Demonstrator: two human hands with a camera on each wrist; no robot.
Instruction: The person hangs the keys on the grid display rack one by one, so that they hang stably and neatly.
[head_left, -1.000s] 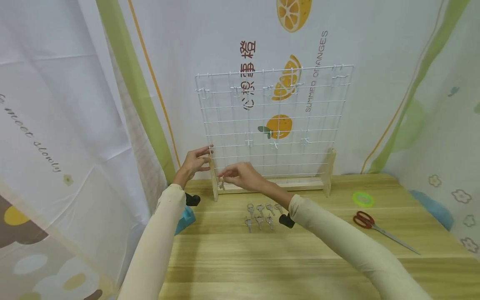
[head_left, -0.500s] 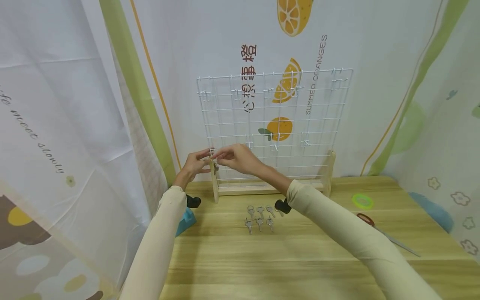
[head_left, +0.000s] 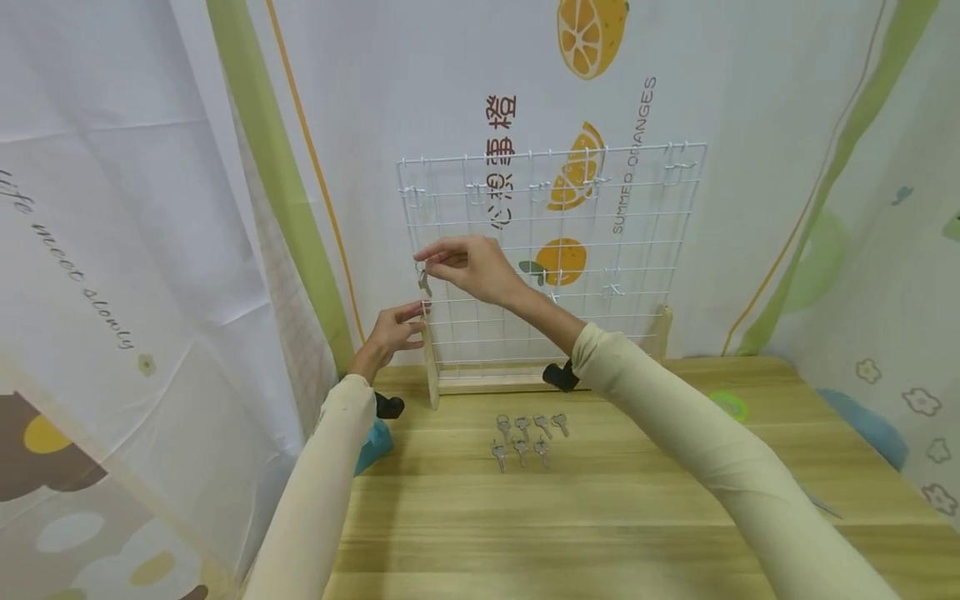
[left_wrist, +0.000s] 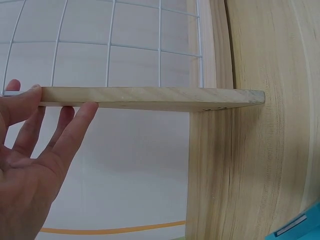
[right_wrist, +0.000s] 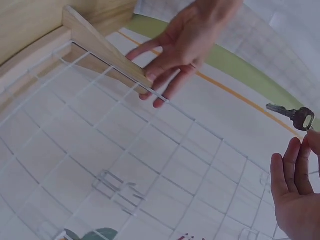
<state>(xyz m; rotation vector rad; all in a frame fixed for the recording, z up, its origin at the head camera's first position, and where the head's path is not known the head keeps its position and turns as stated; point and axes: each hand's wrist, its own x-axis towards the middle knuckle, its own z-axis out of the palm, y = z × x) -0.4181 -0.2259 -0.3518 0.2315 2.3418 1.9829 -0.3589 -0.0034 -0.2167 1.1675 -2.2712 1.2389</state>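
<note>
My right hand (head_left: 476, 268) pinches a small ring from which a silver key (head_left: 425, 282) hangs, in front of the left side of a white wire grid rack (head_left: 622, 148). In the right wrist view the key (right_wrist: 300, 119) sticks out beyond the fingertips, apart from the grid. Lower down, my left hand (head_left: 393, 329) grips the rack's left wooden upright (left_wrist: 150, 95) near its top, thumb on one side and fingers on the other. Several keys (head_left: 522, 429) with rings lie in two rows on the wooden table before the rack.
White hooks (head_left: 681, 166) hang on the grid in an upper and a lower row. A blue object (head_left: 375, 446) sits by the left forearm. A yellow-green disc (head_left: 729, 406) and a scissors blade (head_left: 823, 504) are partly behind the right sleeve. Printed curtains surround the table.
My right hand has risen with the key from the rack's lower left, past the left hand, to mid-height. My left hand keeps its hold. The right sleeve now hides most of the scissors.
</note>
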